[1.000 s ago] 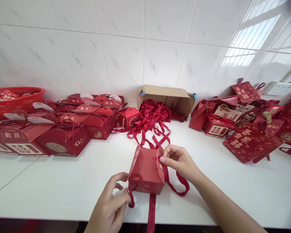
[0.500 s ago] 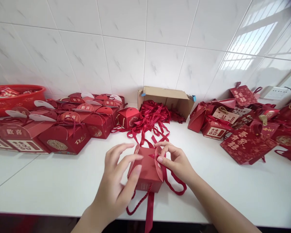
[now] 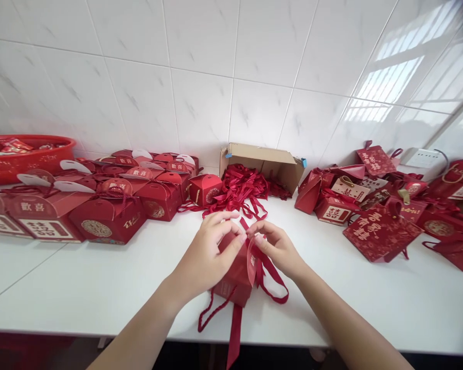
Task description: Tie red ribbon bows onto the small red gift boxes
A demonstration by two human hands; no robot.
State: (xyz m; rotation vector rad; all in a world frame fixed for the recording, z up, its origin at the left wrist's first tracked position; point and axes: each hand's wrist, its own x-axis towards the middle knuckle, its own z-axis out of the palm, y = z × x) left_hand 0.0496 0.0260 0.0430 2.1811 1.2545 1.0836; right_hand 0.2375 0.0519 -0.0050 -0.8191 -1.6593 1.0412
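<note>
A red gift box (image 3: 236,267) stands on the white table in front of me, with a curved, printed flap (image 3: 251,263) on its right side. Above its top my left hand (image 3: 216,244) is closed in a pinch, thumb against fingertips, at the end of a red ribbon (image 3: 272,275). My right hand (image 3: 275,246) pinches the same ribbon by the flap's upper edge, and the fingertips of both hands nearly meet. The ribbon loops down to the right of the box. A ribbon tail (image 3: 235,334) and a twisted red cord handle (image 3: 212,313) hang at the front.
Rows of filled-out red boxes (image 3: 108,218) stand on the left, before a red plastic basket (image 3: 31,164). A cardboard box (image 3: 262,152) on its side spills a ribbon pile (image 3: 243,185) at the wall. More red boxes and bags (image 3: 381,231) crowd the right.
My left hand has moved right and forward over the box, its spread fingers closing toward the right fingertips. My right hand stays at the flap with the ribbon. The view has shifted slightly.
</note>
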